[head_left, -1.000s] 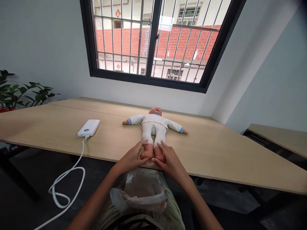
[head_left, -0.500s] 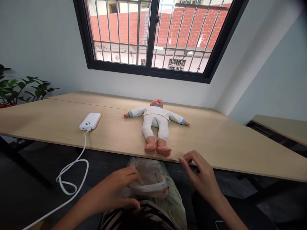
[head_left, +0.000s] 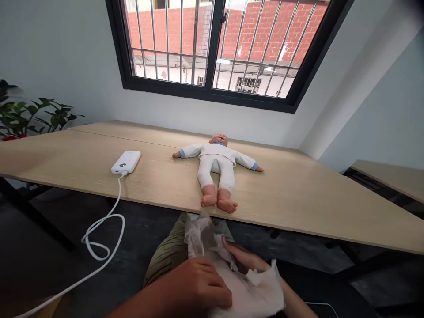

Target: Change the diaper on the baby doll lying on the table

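Observation:
A baby doll (head_left: 217,165) in white clothes lies on its back on the wooden table (head_left: 298,203), bare feet at the near edge. Below the table, on my lap, lies a thin white plastic bag (head_left: 245,287). My left hand (head_left: 195,287) lies curled on the bag and grips it. My right hand (head_left: 245,260) reaches into the bag's mouth, so the plastic hides most of its fingers. Neither hand touches the doll.
A white power bank (head_left: 126,162) lies on the table left of the doll, and its white cable (head_left: 102,238) loops down toward the floor. A green plant (head_left: 29,117) stands at the far left. A barred window (head_left: 218,44) fills the wall behind. Another table (head_left: 391,176) stands at the right.
Both hands left the doll's feet and dropped to my lap. My left hand took hold of the plastic bag, then my right hand went into it. The doll stayed put.

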Available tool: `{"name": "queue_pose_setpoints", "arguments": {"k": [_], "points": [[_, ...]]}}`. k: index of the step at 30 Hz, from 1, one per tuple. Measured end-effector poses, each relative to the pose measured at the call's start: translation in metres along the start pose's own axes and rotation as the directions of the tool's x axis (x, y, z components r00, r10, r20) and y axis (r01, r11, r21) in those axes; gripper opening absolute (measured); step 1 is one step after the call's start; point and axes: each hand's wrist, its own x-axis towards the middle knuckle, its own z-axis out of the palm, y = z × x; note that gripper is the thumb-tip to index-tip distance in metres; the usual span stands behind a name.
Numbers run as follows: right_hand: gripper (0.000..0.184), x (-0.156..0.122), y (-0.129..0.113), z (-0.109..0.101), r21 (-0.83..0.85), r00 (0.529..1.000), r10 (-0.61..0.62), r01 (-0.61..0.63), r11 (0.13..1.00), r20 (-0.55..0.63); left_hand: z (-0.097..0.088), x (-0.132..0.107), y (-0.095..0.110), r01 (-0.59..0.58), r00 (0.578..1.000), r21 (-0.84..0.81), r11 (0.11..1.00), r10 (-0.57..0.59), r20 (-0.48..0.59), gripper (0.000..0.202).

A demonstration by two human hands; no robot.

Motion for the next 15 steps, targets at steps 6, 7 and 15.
{"name": "queue_pose_setpoints", "arguments": {"k": [6, 7, 15], "points": [[0.063, 0.007, 0.023, -0.013, -0.381, 0.995, -0.084, 0.056, 0.923, -0.057, 0.001, -0.004, -0.010, 0.087, 0.991, -0.402, 0.912, -0.037, 0.131, 0.042], [0.064, 0.008, 0.027, -0.014, -0.386, 0.997, -0.073, 0.062, 0.920, -0.013, -0.002, -0.004, -0.008, 0.111, 0.987, -0.451, 0.885, -0.045, 0.154, 0.041], [0.051, 0.001, -0.002, 0.010, 0.179, 0.929, 0.106, -0.178, 0.968, 0.354, -0.018, -0.002, 0.007, 0.150, 0.989, -0.695, 0.703, -0.098, 0.114, 0.043]]}}
